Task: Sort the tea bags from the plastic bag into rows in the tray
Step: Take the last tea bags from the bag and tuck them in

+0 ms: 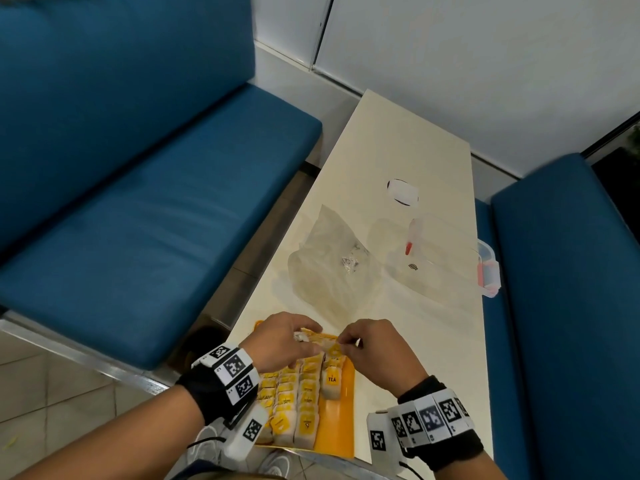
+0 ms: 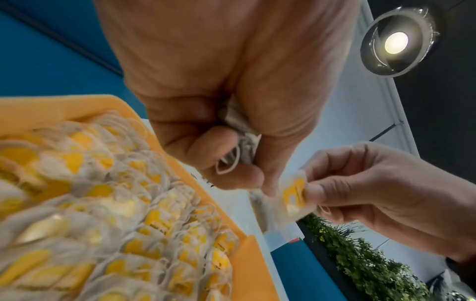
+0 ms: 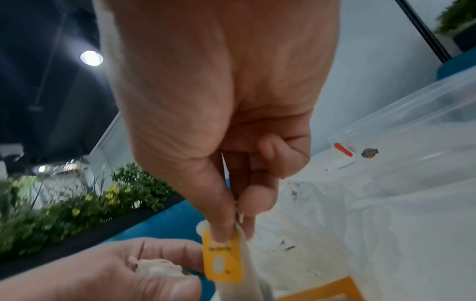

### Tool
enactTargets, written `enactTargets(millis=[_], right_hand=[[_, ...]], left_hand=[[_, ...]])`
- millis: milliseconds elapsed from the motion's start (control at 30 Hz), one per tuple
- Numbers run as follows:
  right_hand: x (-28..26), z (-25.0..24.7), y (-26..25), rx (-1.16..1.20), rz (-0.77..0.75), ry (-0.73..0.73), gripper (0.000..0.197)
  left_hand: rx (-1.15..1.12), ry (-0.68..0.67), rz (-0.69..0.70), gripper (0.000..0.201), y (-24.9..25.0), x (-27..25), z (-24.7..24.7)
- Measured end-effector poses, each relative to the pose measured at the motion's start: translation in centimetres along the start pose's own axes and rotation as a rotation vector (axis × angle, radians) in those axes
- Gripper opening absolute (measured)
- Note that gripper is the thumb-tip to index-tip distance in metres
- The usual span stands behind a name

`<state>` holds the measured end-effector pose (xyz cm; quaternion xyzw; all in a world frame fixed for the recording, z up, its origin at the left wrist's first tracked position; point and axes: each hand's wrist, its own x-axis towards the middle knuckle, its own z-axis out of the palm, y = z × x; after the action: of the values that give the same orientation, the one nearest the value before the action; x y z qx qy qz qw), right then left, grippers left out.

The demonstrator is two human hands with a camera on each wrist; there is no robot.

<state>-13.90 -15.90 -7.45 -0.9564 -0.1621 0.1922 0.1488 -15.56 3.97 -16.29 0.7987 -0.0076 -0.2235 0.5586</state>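
Pinching the yellow paper tag [image 3: 222,258] of one tea bag [image 2: 293,200] between thumb and fingers [image 3: 219,228], the right hand [image 1: 375,351] holds that bag up just over the far end of the yellow tray [image 1: 341,424]. Beside it, the left hand [image 1: 282,341] has its fingers [image 2: 224,146] curled round a crumpled bunch of tea bags [image 2: 240,138] with loops of string hanging out; the left thumb tip touches the bag held by the right hand. Both wrists wear black bands carrying white blocks printed with black square patterns.

Under the hands, the tray lies at the near edge of the surface [image 1: 398,140] and carries rows of tea bags [image 1: 294,403] with yellow tags, packed close from its left side across most of its width; a bare yellow strip runs along its right side. One tag in the rightmost row reads TEA.

Farther along the surface, near its middle, lies the clear plastic bag [image 1: 329,258], crumpled and mostly flat, with something small and shiny in it. To its right, at the right edge, stands a clear plastic box [image 1: 446,268] with red clips. Beyond both sits a small white object [image 1: 403,192] with dark trim. Blue benches [image 1: 138,168] flank the surface on either side.
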Motion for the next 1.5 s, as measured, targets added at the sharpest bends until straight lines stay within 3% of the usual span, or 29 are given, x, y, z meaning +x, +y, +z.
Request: enactTargets(millis=[133, 300, 400, 700, 1100, 1233, 1367, 1500], right_hand=[[-1.1, 1.5, 0.8, -0.155, -0.021, -0.159, 0.02], [-1.6, 3.5, 1.3, -0.171, -0.03, -0.425, 0.016], [-1.2, 4.7, 1.7, -0.193, 0.006, -0.495, 0.014], [-0.1, 8.2, 3.0, -0.373, 0.063, -0.199, 0.028], [0.1, 9.4, 3.2, -0.361, 0.105, -0.123, 0.019], [-0.1, 8.8, 3.3, -0.325, 0.095, -0.075, 0.022], [0.0, 6.6, 2.8, -0.206, 0.037, 0.119, 0.029], [0.3, 5.5, 1.3, 0.068, -0.1, 0.24, 0.021]], left_hand=[[0.075, 0.012, -0.071, 0.055, -1.5, 0.4, -0.1], [0.072, 0.028, -0.078, 0.053, -2.6, 0.7, -0.1], [0.064, 0.024, -0.078, 0.049, -3.0, 0.9, -0.1], [0.046, 0.025, -0.088, 0.043, -3.3, 1.2, -0.2], [0.012, 0.011, -0.104, 0.037, -1.8, 0.6, -0.6], [-0.359, -0.003, -0.213, 0.022, -0.8, 0.3, -0.9], [-0.786, -0.072, -0.328, 0.036, 0.5, -0.2, -1.3], [-1.009, -0.104, -0.381, 0.039, 1.1, -0.1, -1.3]])
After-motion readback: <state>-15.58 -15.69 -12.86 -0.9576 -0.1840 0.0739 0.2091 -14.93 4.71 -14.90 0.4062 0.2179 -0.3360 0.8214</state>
